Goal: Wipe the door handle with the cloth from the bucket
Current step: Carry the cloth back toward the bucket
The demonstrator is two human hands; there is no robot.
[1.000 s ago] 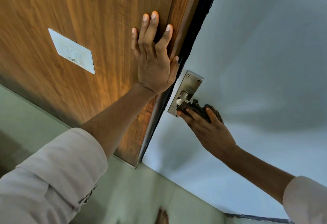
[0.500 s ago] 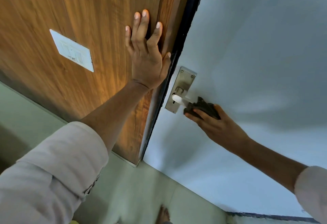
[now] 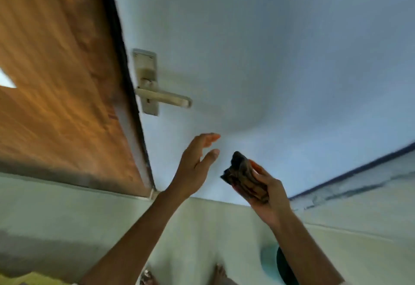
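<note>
The metal lever door handle [image 3: 164, 99] sticks out from its plate on the white door, bare and untouched. Well below it, my right hand [image 3: 266, 191] holds a folded dark brown cloth [image 3: 243, 178] in front of the door. My left hand [image 3: 195, 165] hovers just left of the cloth, fingers apart, holding nothing. A teal bucket [image 3: 270, 262] shows partly at the bottom, behind my right forearm.
A brown wooden panel [image 3: 58, 82] fills the left side, with a dark edge strip beside the white door [image 3: 269, 48]. Pale floor tiles [image 3: 67, 217] lie below. Bare toes [image 3: 221, 273] show at the bottom edge.
My right hand has come off the handle and dropped down with the cloth. My left hand has left the wooden panel and moved down beside the cloth. The view has tilted downward.
</note>
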